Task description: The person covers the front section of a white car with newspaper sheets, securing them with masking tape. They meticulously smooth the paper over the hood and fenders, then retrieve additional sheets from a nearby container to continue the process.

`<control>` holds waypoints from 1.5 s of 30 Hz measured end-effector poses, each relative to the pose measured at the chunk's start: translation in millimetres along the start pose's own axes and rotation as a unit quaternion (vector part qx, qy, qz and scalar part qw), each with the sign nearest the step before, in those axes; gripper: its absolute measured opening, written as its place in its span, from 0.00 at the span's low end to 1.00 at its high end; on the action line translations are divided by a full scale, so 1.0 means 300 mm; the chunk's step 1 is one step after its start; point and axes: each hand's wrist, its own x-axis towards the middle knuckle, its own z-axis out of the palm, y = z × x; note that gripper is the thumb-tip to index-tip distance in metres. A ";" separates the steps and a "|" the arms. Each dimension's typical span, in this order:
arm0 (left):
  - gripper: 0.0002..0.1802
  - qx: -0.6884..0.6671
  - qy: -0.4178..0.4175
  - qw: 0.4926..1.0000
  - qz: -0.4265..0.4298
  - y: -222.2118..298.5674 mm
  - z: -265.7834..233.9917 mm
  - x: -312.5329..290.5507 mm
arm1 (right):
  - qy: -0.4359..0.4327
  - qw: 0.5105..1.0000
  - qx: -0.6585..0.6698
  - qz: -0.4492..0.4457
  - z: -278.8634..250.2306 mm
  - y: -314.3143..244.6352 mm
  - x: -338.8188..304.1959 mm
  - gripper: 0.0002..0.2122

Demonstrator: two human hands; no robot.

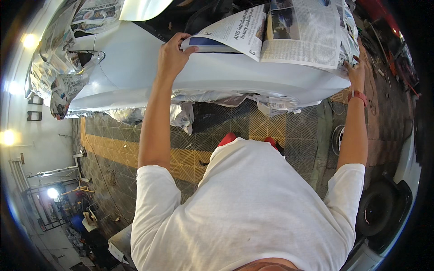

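- White-painted car body panel (253,74), glossy, curving across the upper part of the view; its lower edge is masked with crumpled paper (135,113).
- Newspaper sheets (289,31) lie over the top of the panel, folded down along its upper edge, between the two hands.
- Left hand (173,53): raised to the left end of the newspaper, fingers curled over the folded paper edge and pressing it to the panel, thumb beneath; the hand is partly closed on the sheet.
- Right hand (356,71): at the right end of the newspaper, fingers spread nearly flat and resting on the paper where it meets the panel; whether it pinches the sheet cannot be told. A red watch (358,95) sits on this wrist.
- Both arms emerge from a white T-shirt (244,207) filling the lower view.
- Floor of grey and yellow grid tiles (190,158) beneath the car.
- More newspaper masking (68,40) covers the car at upper left.
- A spare tyre (377,210) lies at lower right, well apart from the hands.
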 end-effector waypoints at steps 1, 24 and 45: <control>0.24 0.002 -0.004 1.000 0.012 -0.013 0.005 0.004 | -0.003 1.000 -0.010 0.015 0.002 0.004 -0.006 0.27; 0.30 0.168 0.106 0.971 0.131 -0.090 -0.085 0.075 | -0.051 0.997 0.049 0.040 -0.057 0.020 -0.075 0.31; 0.20 -0.011 -0.096 0.969 0.227 0.263 0.128 0.021 | -0.203 0.967 0.124 0.090 -0.197 -0.064 -0.143 0.41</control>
